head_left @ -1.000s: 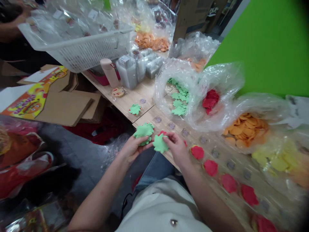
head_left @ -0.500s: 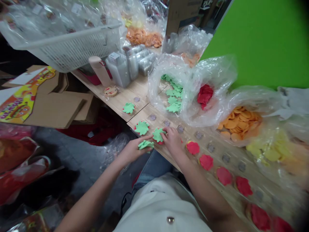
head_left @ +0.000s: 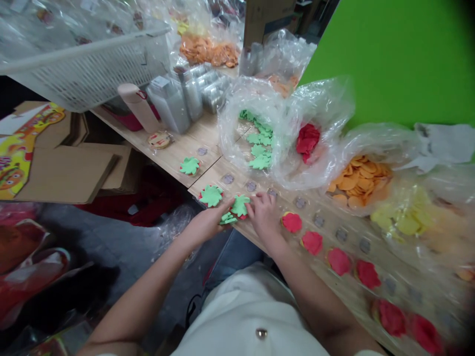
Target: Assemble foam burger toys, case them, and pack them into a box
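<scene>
My left hand is closed on a small stack of green leaf-shaped foam pieces at the near edge of the wooden table. My right hand pinches one green foam piece and presses it down on a red piece on the table. Another green piece lies on a red piece just to the left. A third green piece lies further left. A row of red foam pieces runs to the right along the table edge.
Open plastic bags hold green pieces, red pieces, orange discs and yellow pieces. A white basket, clear boxes and a pink bottle stand at the back left. Cardboard lies below the table.
My right hand has taken a green piece from the stack and lowered it onto a red piece on the table. One green piece now lies on the table to the left. The camera drifted right.
</scene>
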The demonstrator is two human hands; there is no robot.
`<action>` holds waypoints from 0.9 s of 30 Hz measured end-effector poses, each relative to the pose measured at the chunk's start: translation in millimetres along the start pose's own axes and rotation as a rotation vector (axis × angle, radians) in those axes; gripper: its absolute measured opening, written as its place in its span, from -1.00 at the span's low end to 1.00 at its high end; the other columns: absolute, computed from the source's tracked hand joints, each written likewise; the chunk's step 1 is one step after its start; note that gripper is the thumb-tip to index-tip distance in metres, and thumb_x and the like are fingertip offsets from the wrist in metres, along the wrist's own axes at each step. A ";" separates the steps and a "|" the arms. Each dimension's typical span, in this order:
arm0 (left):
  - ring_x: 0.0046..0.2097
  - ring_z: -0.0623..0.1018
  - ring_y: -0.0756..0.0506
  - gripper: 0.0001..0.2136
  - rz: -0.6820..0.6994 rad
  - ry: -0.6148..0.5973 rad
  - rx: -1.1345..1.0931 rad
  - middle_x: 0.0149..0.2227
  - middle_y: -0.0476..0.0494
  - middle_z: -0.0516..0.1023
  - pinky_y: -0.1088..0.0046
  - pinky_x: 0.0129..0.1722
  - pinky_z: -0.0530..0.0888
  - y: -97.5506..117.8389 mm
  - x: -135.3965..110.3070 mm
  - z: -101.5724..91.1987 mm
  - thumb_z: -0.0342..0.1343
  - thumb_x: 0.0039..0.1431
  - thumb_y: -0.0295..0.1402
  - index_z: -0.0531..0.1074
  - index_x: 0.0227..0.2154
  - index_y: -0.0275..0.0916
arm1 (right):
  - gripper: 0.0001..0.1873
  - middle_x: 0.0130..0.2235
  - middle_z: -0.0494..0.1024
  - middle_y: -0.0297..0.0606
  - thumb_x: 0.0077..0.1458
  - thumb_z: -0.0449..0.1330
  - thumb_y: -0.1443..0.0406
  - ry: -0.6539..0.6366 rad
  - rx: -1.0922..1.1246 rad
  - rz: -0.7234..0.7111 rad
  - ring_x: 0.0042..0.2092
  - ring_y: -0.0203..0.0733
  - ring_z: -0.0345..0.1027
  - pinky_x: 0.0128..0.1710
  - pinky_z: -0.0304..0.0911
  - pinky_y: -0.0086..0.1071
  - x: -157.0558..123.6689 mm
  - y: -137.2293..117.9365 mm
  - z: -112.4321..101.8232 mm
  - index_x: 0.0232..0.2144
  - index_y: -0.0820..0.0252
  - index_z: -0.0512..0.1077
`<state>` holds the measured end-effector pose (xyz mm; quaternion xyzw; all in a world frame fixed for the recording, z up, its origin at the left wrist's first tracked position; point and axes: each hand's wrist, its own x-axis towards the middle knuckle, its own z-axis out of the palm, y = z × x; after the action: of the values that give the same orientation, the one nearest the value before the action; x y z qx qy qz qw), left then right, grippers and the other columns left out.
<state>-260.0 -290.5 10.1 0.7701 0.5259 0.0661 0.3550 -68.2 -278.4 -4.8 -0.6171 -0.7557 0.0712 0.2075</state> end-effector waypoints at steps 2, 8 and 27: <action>0.05 0.43 -0.20 -0.30 0.000 -0.010 0.009 0.11 -0.23 0.35 0.43 -0.09 0.33 -0.7 -1.3 0.4 0.10 0.05 -0.30 -0.08 0.24 -0.08 | -0.84 -0.18 0.40 -0.16 0.11 0.11 0.26 -0.008 0.019 -0.014 -0.09 -0.08 0.16 -0.07 0.12 -0.25 5.0 -3.4 0.7 -0.35 0.20 0.45; 0.01 0.45 -0.21 -0.30 -0.016 -0.031 0.053 0.08 -0.22 0.38 0.43 -0.13 0.34 0.6 -3.5 -2.1 0.11 0.05 -0.30 -0.07 0.23 -0.05 | -0.84 -0.31 0.41 -0.15 0.09 0.12 0.25 -0.021 -0.030 0.070 -0.18 -0.07 0.19 -0.15 0.15 -0.24 9.2 -2.5 0.6 -0.38 0.24 0.43; -0.01 0.47 -0.19 -0.36 -0.043 -0.018 0.062 0.06 -0.13 0.41 0.42 -0.12 0.35 0.4 -15.2 -13.3 0.09 0.05 -0.34 0.03 0.20 0.04 | -0.49 0.22 0.11 0.00 0.07 -0.01 0.47 -0.079 -0.216 -0.063 0.28 0.18 -0.34 0.09 -0.07 0.11 -31.0 -3.2 1.5 0.09 0.18 0.25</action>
<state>-272.7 -297.3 24.3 0.7700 0.5408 0.0353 0.3367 -67.0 -308.7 -12.0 -0.6084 -0.7857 0.0070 0.1119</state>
